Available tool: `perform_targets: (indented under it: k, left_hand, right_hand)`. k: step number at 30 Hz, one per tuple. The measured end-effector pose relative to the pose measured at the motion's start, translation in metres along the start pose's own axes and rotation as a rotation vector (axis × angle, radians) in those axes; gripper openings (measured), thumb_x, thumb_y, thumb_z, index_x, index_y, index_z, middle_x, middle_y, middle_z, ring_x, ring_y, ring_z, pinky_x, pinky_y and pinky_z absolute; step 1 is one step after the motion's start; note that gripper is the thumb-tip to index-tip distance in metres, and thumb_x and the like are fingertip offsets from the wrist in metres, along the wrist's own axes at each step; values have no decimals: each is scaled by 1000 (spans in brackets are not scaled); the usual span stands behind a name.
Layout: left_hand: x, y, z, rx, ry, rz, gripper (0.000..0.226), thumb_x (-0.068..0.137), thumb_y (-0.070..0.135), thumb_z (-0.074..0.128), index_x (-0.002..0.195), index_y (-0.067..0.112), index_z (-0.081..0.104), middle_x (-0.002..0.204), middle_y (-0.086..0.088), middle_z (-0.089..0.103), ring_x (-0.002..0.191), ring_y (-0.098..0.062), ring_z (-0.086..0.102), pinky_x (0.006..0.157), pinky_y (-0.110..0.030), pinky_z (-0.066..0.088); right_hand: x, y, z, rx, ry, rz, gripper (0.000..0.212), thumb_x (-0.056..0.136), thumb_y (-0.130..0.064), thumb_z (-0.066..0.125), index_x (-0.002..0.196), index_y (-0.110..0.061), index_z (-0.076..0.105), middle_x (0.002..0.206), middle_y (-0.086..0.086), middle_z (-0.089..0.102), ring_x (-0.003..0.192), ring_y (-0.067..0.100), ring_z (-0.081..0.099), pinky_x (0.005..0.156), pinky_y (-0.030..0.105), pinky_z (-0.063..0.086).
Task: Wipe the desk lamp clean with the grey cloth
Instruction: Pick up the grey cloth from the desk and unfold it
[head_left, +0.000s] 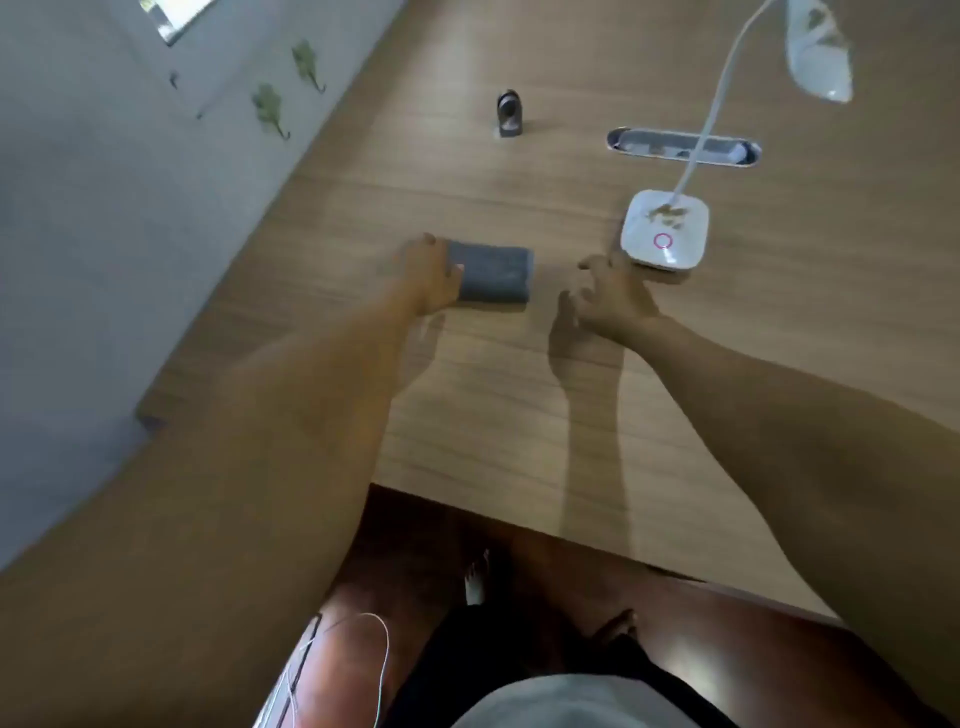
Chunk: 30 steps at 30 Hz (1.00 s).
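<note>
Left hand (431, 275) rests on folded grey cloth (491, 274), grip unclear; right hand (610, 296) open, empty, beside lamp base (665, 231). Risk — unsteadied desk lamp (711, 119) may tip while wiped.

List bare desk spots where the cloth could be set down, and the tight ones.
Free: the near strip of the desk between both forearms, and the patch between grey cloth and small grey stand. Crowded: around the lamp base, right hand and cable slot.
</note>
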<state>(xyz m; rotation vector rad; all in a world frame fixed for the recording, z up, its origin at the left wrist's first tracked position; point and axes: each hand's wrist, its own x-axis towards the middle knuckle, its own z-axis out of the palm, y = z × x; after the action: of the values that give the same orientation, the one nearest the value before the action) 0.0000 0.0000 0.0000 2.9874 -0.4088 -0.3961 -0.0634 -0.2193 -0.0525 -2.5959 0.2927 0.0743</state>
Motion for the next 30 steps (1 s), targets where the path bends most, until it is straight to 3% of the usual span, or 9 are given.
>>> perform_targets:
  k: [5,9,13,17,20,26,30]
  left_hand:
    - [2,-51,15,7,-4,43,44,90,17,48,133,8,47,142,-16,44,128,-36,44,107,-44,42]
    - [9,-60,28,-65,-5,58,56,87,12,49,142,15,40,147,-10,44,132,-32,43,112,-42,39]
    - [15,-61,35,-94,82,52,56,81,15,57,136,14,46,132,-12,54,123,-35,46,100,-46,48]
    - [20,-54,36,-92,170,24,40,84,12,55,124,11,56,121,-14,58,118,-35,43,87,-43,48]
    - [24,-52,32,-76,178,38,26,87,12,52,111,6,60,116,-16,58,114,-34,45,86,-42,47]
    - [30,-40,12,-102,133,90,25,89,16,50,109,4,58,116,-18,54,113,-36,48,92,-45,48]
    - [34,-12,-18,-321,108,60,14,88,12,54,96,2,60,88,-14,55,85,-27,53,80,-39,46]
  right_hand:
    - [5,-36,21,-104,-24,-201,60,77,-25,61,133,-14,43,137,18,40,119,39,45,97,41,41]
    - [17,-40,31,-208,-106,-279,62,74,-21,62,134,-18,47,147,8,42,129,32,41,109,40,35]
    - [23,-42,38,-170,-49,-251,53,75,-11,56,128,-17,55,137,8,55,128,28,46,109,40,38]
    - [26,-44,36,-111,-19,-211,49,76,-6,52,123,-16,58,130,11,60,123,30,51,105,42,42]
    - [30,-51,27,-78,-31,-160,44,78,-4,48,121,-13,56,125,14,60,116,33,54,100,42,45]
    - [27,-51,-3,87,8,-121,32,78,0,47,107,-2,58,112,22,62,103,37,56,86,39,45]
    - [20,-40,-35,276,19,6,8,80,0,45,85,-4,50,92,23,59,86,34,55,67,32,36]
